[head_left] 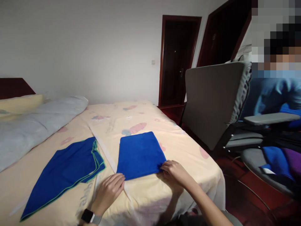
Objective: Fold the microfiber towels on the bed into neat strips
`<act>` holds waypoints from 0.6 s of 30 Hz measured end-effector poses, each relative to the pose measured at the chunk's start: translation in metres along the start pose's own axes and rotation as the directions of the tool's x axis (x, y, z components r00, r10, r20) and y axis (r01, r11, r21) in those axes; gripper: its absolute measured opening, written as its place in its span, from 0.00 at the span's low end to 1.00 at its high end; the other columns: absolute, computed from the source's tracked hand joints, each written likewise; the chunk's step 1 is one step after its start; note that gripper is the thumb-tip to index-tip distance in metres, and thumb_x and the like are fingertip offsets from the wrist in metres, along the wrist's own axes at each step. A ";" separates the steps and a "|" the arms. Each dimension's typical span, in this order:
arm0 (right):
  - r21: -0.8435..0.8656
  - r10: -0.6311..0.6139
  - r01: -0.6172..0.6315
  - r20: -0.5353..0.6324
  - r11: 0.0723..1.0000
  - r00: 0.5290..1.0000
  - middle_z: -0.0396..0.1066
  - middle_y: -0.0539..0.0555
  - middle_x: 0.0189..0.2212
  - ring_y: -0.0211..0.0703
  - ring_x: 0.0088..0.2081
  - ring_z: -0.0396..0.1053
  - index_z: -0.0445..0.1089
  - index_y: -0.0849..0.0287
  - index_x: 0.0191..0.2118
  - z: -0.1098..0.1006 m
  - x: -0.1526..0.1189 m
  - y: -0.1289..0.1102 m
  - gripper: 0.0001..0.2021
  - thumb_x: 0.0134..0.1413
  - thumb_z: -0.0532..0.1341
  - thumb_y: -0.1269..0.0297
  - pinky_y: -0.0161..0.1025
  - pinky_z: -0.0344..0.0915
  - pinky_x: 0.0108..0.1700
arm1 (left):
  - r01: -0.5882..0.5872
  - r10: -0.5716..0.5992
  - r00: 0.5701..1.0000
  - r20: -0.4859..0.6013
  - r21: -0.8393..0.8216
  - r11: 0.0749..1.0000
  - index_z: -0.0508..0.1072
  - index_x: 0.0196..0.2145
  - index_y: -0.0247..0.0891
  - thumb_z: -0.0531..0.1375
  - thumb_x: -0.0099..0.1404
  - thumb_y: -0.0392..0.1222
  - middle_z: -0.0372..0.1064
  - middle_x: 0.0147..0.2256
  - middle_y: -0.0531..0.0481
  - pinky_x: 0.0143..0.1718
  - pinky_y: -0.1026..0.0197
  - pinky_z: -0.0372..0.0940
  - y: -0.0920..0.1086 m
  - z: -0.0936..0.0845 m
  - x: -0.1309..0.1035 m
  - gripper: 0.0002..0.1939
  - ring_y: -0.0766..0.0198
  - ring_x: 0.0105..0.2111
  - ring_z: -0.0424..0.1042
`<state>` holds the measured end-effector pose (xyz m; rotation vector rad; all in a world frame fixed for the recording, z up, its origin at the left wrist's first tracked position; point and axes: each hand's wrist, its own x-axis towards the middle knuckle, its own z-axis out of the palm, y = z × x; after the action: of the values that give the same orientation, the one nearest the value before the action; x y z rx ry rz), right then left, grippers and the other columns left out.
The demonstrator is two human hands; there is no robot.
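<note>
A bright blue cloth (pixel 140 153), folded into a rough square, lies flat on the bed in front of me. My left hand (pixel 112 185), with a watch on its wrist, pinches the cloth's near left corner. At the near right corner my right hand (pixel 172 169) has its fingers closed on the cloth, which puckers there. To the left, apart from both hands, a darker blue cloth (pixel 67 169) with green edging lies loosely folded, its layered edges showing on the right side.
The bed (pixel 188 150) has a pale patterned sheet. A grey rolled quilt (pixel 42 125) and a yellow pillow (pixel 22 103) lie at the left. On the right stand a grey chair (pixel 211 103), a seated person (pixel 275 94) and a round stool (pixel 252 164) bearing blue and purple cloths.
</note>
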<state>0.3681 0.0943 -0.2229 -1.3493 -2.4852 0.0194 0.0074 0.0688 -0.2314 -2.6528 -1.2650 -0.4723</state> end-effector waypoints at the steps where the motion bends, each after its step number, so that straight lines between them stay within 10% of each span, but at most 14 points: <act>1: 0.000 -0.019 0.019 0.009 1.000 1.000 0.76 0.52 0.37 0.45 0.38 0.72 0.77 0.53 0.41 -0.001 -0.003 0.001 0.14 0.58 0.56 0.73 0.39 0.64 0.44 | -0.012 0.012 1.000 0.006 -0.002 1.000 0.76 0.49 0.51 0.50 0.70 0.37 0.77 0.47 0.51 0.53 0.49 0.71 0.003 -0.001 -0.001 0.18 0.55 0.50 0.75; 9: 0.153 0.060 -0.070 0.068 0.986 0.996 0.76 0.51 0.41 0.46 0.42 0.72 0.78 0.49 0.42 0.000 -0.011 0.011 0.18 0.51 0.56 0.73 0.37 0.66 0.45 | 0.162 -0.156 0.987 0.043 -0.251 0.954 0.76 0.42 0.50 0.55 0.65 0.39 0.77 0.45 0.52 0.51 0.57 0.70 -0.002 0.006 -0.006 0.12 0.57 0.47 0.75; 18: 0.464 0.315 -0.318 0.086 0.827 0.945 0.78 0.55 0.36 0.49 0.37 0.74 0.76 0.56 0.37 0.004 0.004 0.042 0.15 0.61 0.53 0.56 0.38 0.67 0.38 | 0.522 -0.550 0.818 0.168 -0.619 0.587 0.75 0.35 0.39 0.55 0.65 0.56 0.75 0.29 0.52 0.32 0.65 0.66 -0.019 0.013 0.003 0.18 0.60 0.31 0.74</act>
<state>0.3990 0.1218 -0.2326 -1.5062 -2.0323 0.6633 -0.0026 0.0862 -0.2427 -2.6313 -2.2521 -1.2553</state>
